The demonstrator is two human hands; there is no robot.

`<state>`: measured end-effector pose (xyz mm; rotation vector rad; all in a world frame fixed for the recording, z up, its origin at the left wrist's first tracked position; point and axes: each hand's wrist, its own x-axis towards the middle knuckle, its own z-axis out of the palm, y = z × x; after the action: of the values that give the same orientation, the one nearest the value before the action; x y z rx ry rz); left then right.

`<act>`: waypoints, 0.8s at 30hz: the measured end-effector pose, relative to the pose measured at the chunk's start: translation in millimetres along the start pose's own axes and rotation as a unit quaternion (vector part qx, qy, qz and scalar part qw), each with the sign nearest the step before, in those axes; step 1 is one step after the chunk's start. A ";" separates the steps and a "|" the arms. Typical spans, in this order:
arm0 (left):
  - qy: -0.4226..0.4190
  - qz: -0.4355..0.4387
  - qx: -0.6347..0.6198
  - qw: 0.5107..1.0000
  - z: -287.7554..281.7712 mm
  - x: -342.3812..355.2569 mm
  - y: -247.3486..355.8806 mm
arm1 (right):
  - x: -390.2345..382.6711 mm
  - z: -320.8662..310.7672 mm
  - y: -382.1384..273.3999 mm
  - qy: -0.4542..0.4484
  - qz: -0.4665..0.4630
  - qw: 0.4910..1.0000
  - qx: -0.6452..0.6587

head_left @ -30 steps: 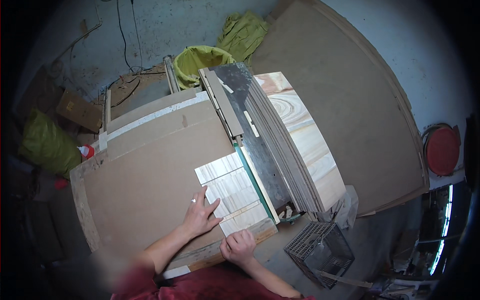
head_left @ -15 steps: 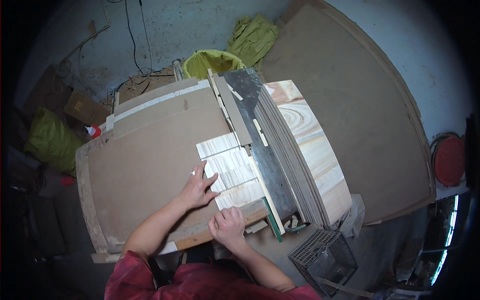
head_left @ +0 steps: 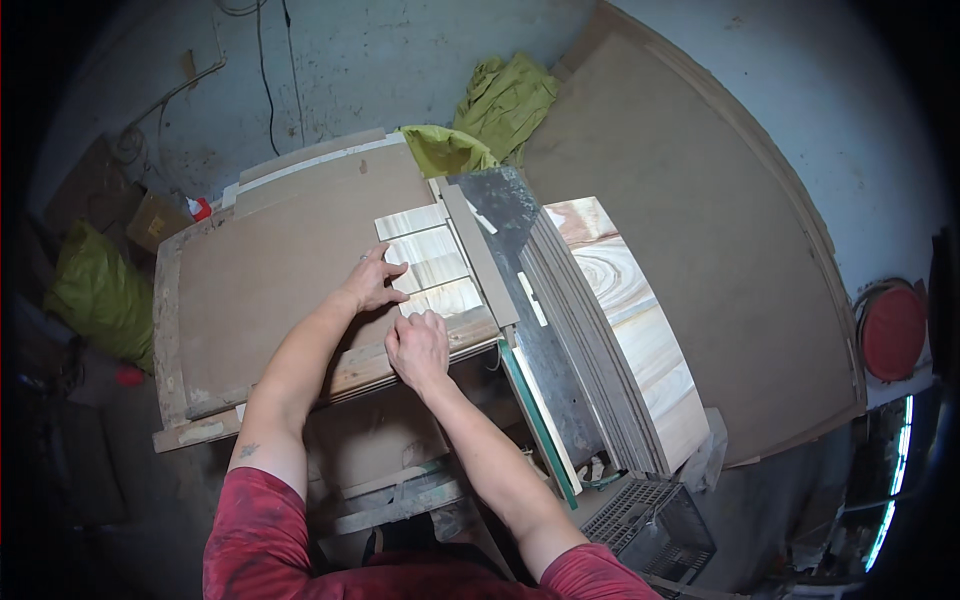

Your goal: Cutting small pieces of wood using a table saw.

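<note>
left hand (head_left: pixel 372 283) flat, fingers spread wide, pressing on the pale wood-grain rectangular tiles (head_left: pixel 430 260) laid in a row on the brown fibreboard sheet (head_left: pixel 270 270) — holds nothing. right hand (head_left: pixel 418 345) palm down, fingers loosely curled on the nearest tile by the board's near edge, gripping nothing. both forearms reach in from below. grey straight-edge strip (head_left: pixel 480 255) touches the tiles' right side; stacked grey panels (head_left: pixel 590 340) just beyond. open board room lies left of the hands.

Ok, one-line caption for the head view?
Both hands, left hand and right hand, press pale wood-grain panels on a brown board.
</note>
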<state>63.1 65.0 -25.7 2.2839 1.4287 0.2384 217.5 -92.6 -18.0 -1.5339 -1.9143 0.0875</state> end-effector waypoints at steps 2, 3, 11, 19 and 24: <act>-0.003 -0.014 -0.016 1.000 2.3 -0.5 -4.8 | 0.3 2.0 -2.8 -0.005 -0.003 1.000 -0.002; -0.008 -0.015 -0.010 1.000 8.7 -7.7 -2.9 | -8.6 1.5 -4.4 -0.008 0.007 1.000 -0.006; 0.017 0.027 -0.029 0.999 51.1 -97.1 64.7 | -103.1 -58.1 -10.9 -0.027 0.018 0.999 -0.012; 0.068 0.054 -0.092 0.992 107.8 -222.0 159.9 | -238.1 -141.6 -15.7 -0.026 -0.002 1.000 -0.005; 0.076 0.096 -0.124 0.985 140.8 -283.0 213.3 | -311.5 -189.6 -17.5 -0.022 -0.001 1.000 0.009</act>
<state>159.7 -303.8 -32.9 2.2328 1.1709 0.6269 329.2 -440.0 -5.8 -1.5311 -1.9441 0.1380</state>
